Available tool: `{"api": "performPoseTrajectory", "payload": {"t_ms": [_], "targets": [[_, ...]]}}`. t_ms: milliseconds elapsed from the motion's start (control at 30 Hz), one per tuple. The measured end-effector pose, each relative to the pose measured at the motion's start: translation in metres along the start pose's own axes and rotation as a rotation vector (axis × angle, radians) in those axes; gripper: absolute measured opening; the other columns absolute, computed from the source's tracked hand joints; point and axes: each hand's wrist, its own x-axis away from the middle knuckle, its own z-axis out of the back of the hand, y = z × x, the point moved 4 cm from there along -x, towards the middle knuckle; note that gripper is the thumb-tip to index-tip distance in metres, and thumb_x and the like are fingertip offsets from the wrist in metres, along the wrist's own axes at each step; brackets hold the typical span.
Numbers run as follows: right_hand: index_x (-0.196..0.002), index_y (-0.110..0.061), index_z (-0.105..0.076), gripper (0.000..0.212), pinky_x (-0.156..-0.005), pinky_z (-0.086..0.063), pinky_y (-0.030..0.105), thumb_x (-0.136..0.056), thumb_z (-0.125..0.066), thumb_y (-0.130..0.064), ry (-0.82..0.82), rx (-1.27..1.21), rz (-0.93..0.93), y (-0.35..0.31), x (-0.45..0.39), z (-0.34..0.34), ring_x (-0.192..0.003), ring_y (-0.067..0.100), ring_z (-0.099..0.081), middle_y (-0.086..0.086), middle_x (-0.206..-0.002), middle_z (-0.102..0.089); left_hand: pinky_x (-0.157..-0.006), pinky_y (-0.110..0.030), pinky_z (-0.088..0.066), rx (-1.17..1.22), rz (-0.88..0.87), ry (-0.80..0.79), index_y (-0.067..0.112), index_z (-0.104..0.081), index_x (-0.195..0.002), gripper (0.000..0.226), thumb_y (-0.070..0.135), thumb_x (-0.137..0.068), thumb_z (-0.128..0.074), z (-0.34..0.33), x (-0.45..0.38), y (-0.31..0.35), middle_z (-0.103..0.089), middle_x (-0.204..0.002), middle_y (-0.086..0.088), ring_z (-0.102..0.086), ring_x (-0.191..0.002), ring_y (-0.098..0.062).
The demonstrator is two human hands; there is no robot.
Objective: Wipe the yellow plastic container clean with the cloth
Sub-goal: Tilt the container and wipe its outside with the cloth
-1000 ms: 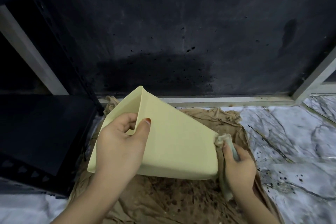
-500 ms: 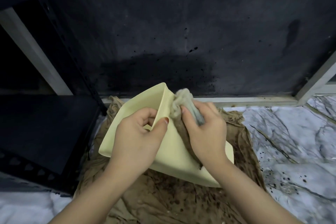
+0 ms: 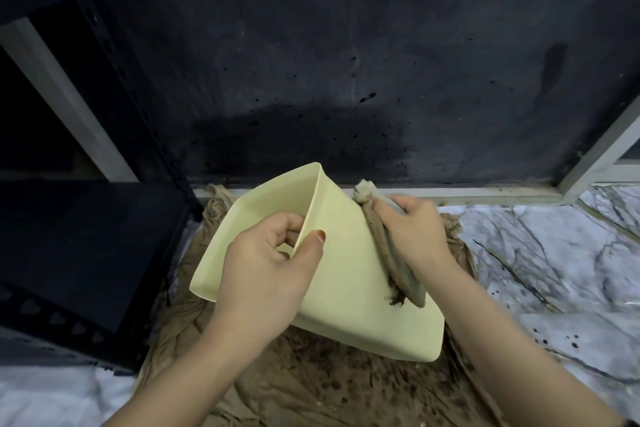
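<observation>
The yellow plastic container is held tilted in the air, its open mouth turned to the left and its outer side facing me. My left hand grips the container's rim, thumb outside and fingers inside. My right hand presses a dirty grey-brown cloth against the upper right of the outer wall. One end of the cloth sticks out above my fingers, the other hangs down over the wall.
A stained brown cloth covers the marble-patterned surface under the container. A black crate stands at the left. A dark splattered wall with a pale frame rises behind.
My right hand with the cloth went from the container's lower right corner up to its top edge, then slid a little right along the outer wall. The container tilted slightly.
</observation>
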Motion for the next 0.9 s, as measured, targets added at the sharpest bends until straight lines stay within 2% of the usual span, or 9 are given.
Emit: {"api": "performPoseTrajectory", "payload": {"t_ms": [133,200,300,433,533,600,667,800,900], "targets": [[-0.044,-0.029,-0.045,0.042,-0.044,-0.03,0.019,-0.084,-0.06,-0.031,0.125,0.025,-0.04,0.036,0.01,0.015,-0.039,0.006,-0.039,-0.01,-0.034,-0.044,-0.057,-0.028,-0.051,-0.033,0.017,0.024,0.024,-0.069,-0.07,0.01,0.024,-0.08,-0.065,0.001,-0.001,-0.001,-0.073,-0.073,0.012,-0.066,-0.059,-0.017],[-0.055,-0.03,-0.053,0.031,-0.047,-0.035,0.022,-0.085,-0.059,-0.03,0.195,0.018,-0.04,0.052,0.02,0.022,-0.046,0.006,-0.047,-0.007,-0.044,-0.053,-0.059,-0.034,-0.053,-0.06,0.017,0.024,0.024,-0.069,-0.071,0.009,0.026,-0.079,-0.065,0.0,-0.002,0.001,-0.073,-0.074,0.013,-0.067,-0.064,-0.022],[-0.08,-0.02,-0.068,0.015,-0.064,-0.042,0.032,-0.085,-0.059,-0.031,0.322,0.007,-0.087,0.082,0.038,0.028,-0.071,0.023,-0.059,0.007,-0.075,-0.065,-0.055,-0.027,-0.048,-0.088,-0.005,0.043,0.025,-0.067,-0.071,0.008,0.028,-0.078,-0.065,0.001,-0.003,0.003,-0.071,-0.077,0.015,-0.063,-0.058,-0.017],[-0.104,-0.01,-0.068,0.023,-0.078,-0.036,0.029,-0.084,-0.064,-0.022,0.48,-0.023,-0.164,0.108,0.069,0.033,-0.091,0.029,-0.058,0.009,-0.091,-0.061,-0.041,-0.014,-0.033,-0.196,-0.059,0.021,0.025,-0.059,-0.064,0.016,0.033,-0.078,-0.064,-0.003,-0.004,0.009,-0.062,-0.056,0.015,-0.043,-0.036,-0.005],[-0.102,-0.008,-0.069,0.03,-0.075,-0.036,0.022,-0.078,-0.069,-0.026,0.5,-0.077,-0.104,0.099,0.084,0.028,-0.092,0.023,-0.058,0.01,-0.089,-0.06,-0.037,-0.014,-0.028,-0.254,-0.099,-0.019,0.022,-0.051,-0.057,0.026,0.033,-0.077,-0.064,-0.01,-0.006,0.014,-0.05,-0.041,0.018,-0.036,-0.034,-0.008],[-0.098,-0.008,-0.07,0.047,-0.071,-0.037,0.007,-0.069,-0.061,-0.044,0.47,-0.096,0.03,0.077,0.086,0.023,-0.081,0.004,-0.058,0.009,-0.085,-0.062,-0.036,-0.014,-0.028,-0.274,-0.119,-0.038,0.019,-0.052,-0.059,0.026,0.033,-0.078,-0.064,-0.015,-0.011,0.017,-0.048,-0.041,0.015,-0.036,-0.035,-0.007],[-0.098,-0.01,-0.07,0.049,-0.07,-0.037,0.001,-0.068,-0.058,-0.047,0.409,-0.125,0.13,0.054,0.081,0.019,-0.08,-0.005,-0.056,0.005,-0.085,-0.062,-0.036,-0.013,-0.028,-0.28,-0.147,-0.065,0.017,-0.056,-0.062,0.023,0.032,-0.078,-0.065,-0.02,-0.016,0.018,-0.048,-0.044,0.012,-0.038,-0.036,-0.007],[-0.09,-0.021,-0.069,0.009,-0.068,-0.04,0.008,-0.083,-0.065,-0.025,0.325,-0.232,0.138,0.006,0.052,0.027,-0.078,-0.001,-0.057,-0.001,-0.086,-0.065,-0.042,-0.017,-0.029,-0.313,-0.247,-0.216,0.016,-0.059,-0.065,0.019,0.029,-0.077,-0.065,-0.035,-0.025,0.027,-0.053,-0.054,0.008,-0.037,-0.041,-0.008],[-0.079,-0.024,-0.068,0.013,-0.067,-0.044,0.025,-0.085,-0.06,-0.032,0.31,-0.301,0.016,-0.018,0.03,0.044,-0.071,0.01,-0.058,-0.003,-0.078,-0.067,-0.043,-0.016,-0.029,-0.329,-0.273,-0.345,0.015,-0.062,-0.067,0.017,0.027,-0.077,-0.066,-0.048,-0.031,0.036,-0.054,-0.057,0.007,-0.039,-0.043,-0.006]]}}
